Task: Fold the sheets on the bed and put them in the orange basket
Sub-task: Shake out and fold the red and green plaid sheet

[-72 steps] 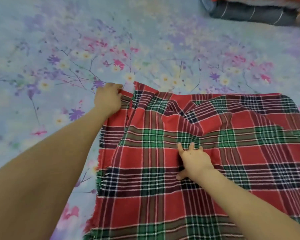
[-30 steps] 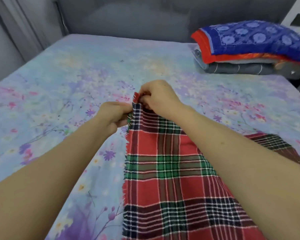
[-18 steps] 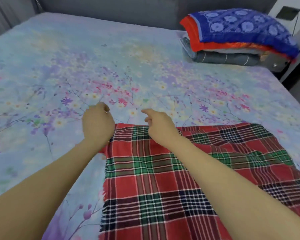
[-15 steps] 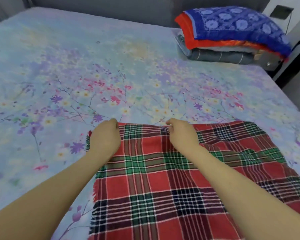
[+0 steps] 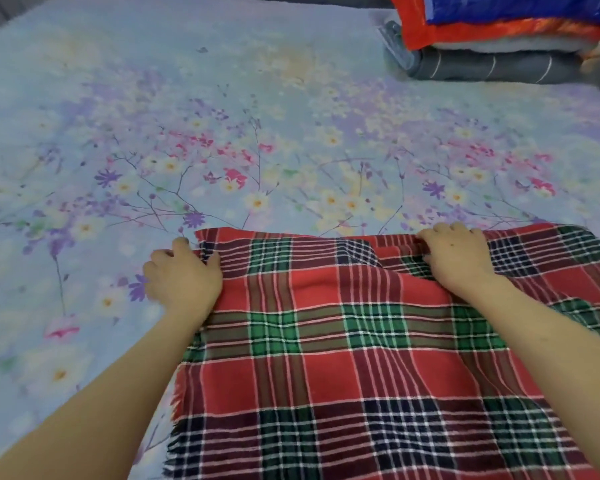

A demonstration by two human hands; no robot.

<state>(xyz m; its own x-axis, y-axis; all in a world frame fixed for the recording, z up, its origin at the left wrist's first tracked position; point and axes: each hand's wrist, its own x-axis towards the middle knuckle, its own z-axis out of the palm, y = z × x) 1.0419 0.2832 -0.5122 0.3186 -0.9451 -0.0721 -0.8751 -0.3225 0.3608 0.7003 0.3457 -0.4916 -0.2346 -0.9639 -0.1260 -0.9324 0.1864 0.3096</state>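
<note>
One red, green and black plaid woven sheet lies spread on the bed with the pale blue, flower-printed cover. The plaid sheet is the item nearest the camera and fills the lower centre and right of the view. Its fringed left edge runs beside the left forearm. Shallow wrinkles cross it between the two arms.

Two bare hands sit on the far edge of the plaid sheet, well apart.
- The left hand is at the far left corner. Its fingers are curled down around that corner, with the thumb on the fabric.
- The right hand is further along the same edge. Its fingers are curled over the edge and clamped on a small fold of fabric.

Beyond the hands, the bed extends to the far side.

At the far right corner of the bed stands one stack of folded textiles. At least four layers can be counted: blue on top, then red-orange, pale grey, and dark grey with thin stripes at the base.
</note>
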